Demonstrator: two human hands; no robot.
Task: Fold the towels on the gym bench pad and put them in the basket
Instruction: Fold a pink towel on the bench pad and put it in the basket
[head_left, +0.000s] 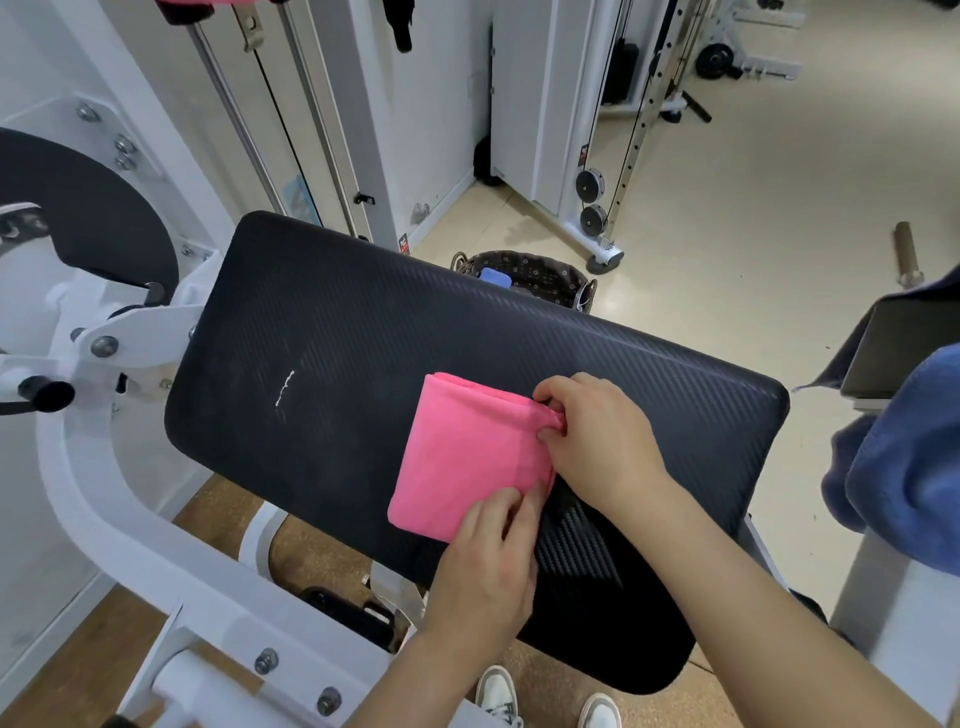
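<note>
A folded pink towel (462, 452) lies on the black gym bench pad (363, 332), right of its middle. My left hand (493, 561) pinches the towel's near right corner. At the far right corner, my right hand (597, 441) pinches the bunched edge with curled fingers. Beyond the pad's far edge a dark patterned basket (540, 273) stands on the floor with a blue towel (495, 277) inside. More blue towels (904, 467) hang in a heap at the right edge of the view.
White machine frames (130, 493) surround the pad on the left and below. A cable tower with pulleys (592, 202) stands behind the basket. A metal bar (906, 254) lies on the beige floor at the right. My shoes (545, 701) show under the pad.
</note>
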